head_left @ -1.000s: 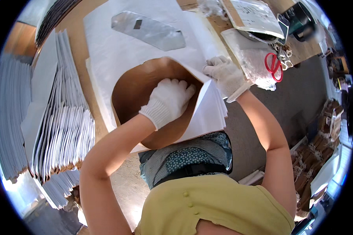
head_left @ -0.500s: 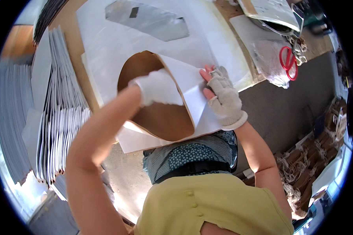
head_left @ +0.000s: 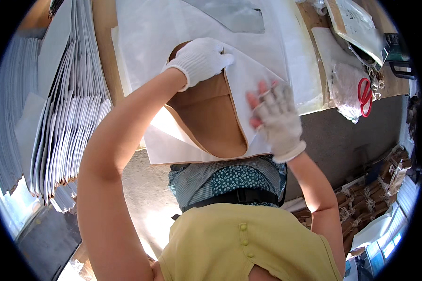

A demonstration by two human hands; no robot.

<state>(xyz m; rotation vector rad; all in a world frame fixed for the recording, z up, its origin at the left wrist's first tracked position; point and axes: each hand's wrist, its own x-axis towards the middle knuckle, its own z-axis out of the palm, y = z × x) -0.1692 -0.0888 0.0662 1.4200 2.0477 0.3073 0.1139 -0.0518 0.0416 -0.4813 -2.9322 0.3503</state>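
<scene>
A large paper bag point(head_left: 206, 114), white outside and brown inside, lies on the worktable with its mouth spread wide towards me. My left hand point(head_left: 199, 61), in a white knit glove, is closed on the far edge of the mouth; some of its fingers are hidden. To the right, my right hand point(head_left: 280, 122) wears a greyish glove with bare fingertips. Its fingers are spread and slightly blurred at the bag's white right side, and nothing is held in them. I cannot tell if it touches the paper.
Tall stacks of folded white paper bags point(head_left: 72, 136) stand left of the table. A grey flat template point(head_left: 232, 14) lies at the table's far side. On the right are red-handled scissors point(head_left: 365, 97) and a clear plastic bag point(head_left: 347, 84). Tied brown bundles point(head_left: 365, 206) lie lower right.
My left hand has come out of the bag's mouth to its far edge and taken hold there. My right hand has shifted slightly right with fingers spread. The mouth has narrowed; the view has shifted.
</scene>
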